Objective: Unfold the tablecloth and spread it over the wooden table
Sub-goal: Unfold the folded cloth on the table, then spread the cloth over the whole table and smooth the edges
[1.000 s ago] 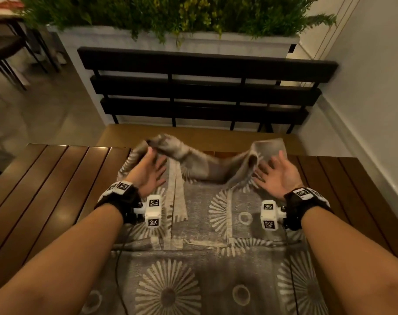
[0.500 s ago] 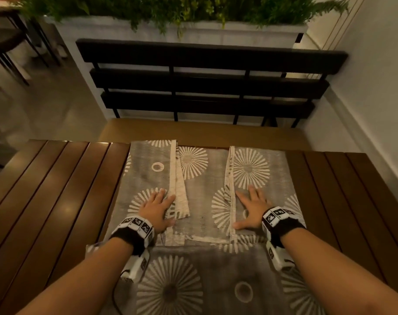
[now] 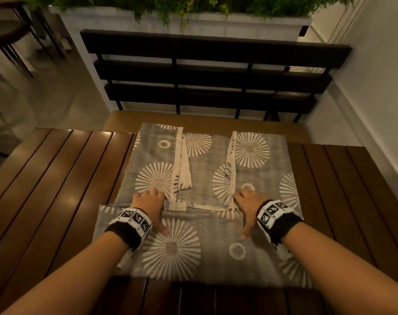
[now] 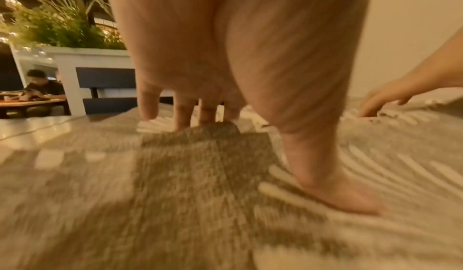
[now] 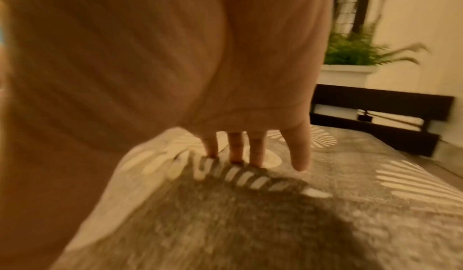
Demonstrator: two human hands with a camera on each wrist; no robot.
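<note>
Head view, both hands flat, left hand point(image 3: 150, 201) and right hand point(image 3: 248, 201) pressing tablecloth point(image 3: 200, 253), wooden table point(image 3: 57, 189)

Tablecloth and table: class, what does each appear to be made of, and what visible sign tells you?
Tablecloth: seemingly woven fabric, matte grey with pale sunburst print; it folds and shows hems. Table: probably wood with a glossy finish; separate brown slats reflect light.

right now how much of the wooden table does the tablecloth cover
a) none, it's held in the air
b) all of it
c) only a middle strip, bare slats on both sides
c: the tablecloth lies still part-folded down the middle, with bare slats of the wooden table on both sides.
</note>
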